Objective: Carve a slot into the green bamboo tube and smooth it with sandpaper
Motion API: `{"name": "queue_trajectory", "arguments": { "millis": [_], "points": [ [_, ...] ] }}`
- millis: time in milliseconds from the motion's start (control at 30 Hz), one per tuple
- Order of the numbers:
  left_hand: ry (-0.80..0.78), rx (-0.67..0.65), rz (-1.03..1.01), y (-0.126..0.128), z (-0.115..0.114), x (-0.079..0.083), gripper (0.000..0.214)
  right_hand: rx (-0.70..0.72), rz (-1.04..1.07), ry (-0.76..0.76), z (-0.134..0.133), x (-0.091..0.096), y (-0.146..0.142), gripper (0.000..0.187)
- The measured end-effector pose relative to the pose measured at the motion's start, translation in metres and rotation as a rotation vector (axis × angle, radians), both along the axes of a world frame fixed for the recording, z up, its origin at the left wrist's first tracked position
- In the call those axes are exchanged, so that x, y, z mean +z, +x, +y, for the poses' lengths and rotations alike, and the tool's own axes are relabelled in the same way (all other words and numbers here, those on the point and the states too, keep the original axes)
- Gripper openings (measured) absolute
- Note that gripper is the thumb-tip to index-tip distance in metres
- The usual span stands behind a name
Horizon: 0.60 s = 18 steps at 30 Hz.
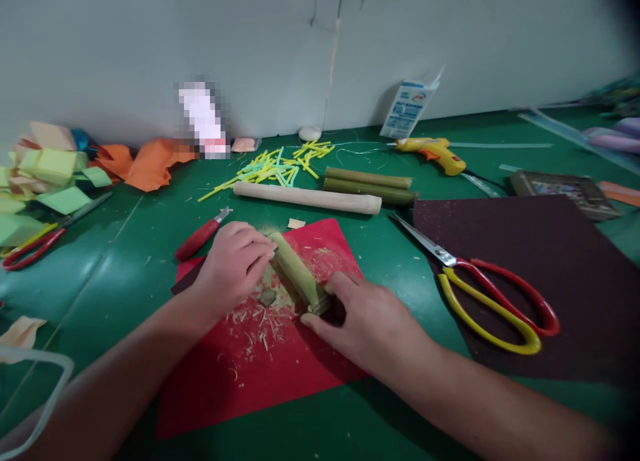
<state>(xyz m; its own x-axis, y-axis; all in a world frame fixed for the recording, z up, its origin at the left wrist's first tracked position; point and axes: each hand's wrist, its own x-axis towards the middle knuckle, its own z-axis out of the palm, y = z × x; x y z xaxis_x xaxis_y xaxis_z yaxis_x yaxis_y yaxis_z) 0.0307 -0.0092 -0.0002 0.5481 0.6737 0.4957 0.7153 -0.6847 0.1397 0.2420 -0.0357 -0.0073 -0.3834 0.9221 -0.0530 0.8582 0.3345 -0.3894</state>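
A short green bamboo piece (296, 269) lies on a red sheet (280, 368) strewn with pale shavings. My left hand (233, 264) curls over its far end, fingers closed against it. My right hand (367, 324) grips its near end between thumb and fingers. A small dark scrap (267, 297) lies on the sheet just left of the bamboo.
A red-handled knife (200, 238) lies left of my left hand. Red-and-yellow scissors (487, 294) rest on a dark sheet (550, 274) at right. Behind are a pale wooden rod (307, 198), two green bamboo sticks (370, 184), cut straws (280, 164), a yellow glue gun (435, 153) and coloured paper (55, 174).
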Motion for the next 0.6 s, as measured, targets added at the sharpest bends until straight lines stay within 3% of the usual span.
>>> {"name": "queue_trajectory", "arguments": {
  "millis": [200,400,500,600],
  "points": [
    [-0.032,-0.207,0.037,0.018,-0.012,0.0,0.024,0.041,0.062,0.011,0.0,-0.001,0.001,0.024],
    [-0.013,0.032,-0.04,-0.008,0.012,-0.003,0.015,0.01,0.035,0.015,-0.002,0.004,0.0,0.027],
    [-0.017,0.047,-0.038,-0.014,0.014,-0.004,0.015,0.022,0.029,0.034,-0.004,0.005,0.001,0.03],
    [-0.018,0.048,-0.041,-0.004,0.002,-0.004,0.015,0.045,0.041,0.04,-0.005,0.005,0.001,0.027]
  ]
}}
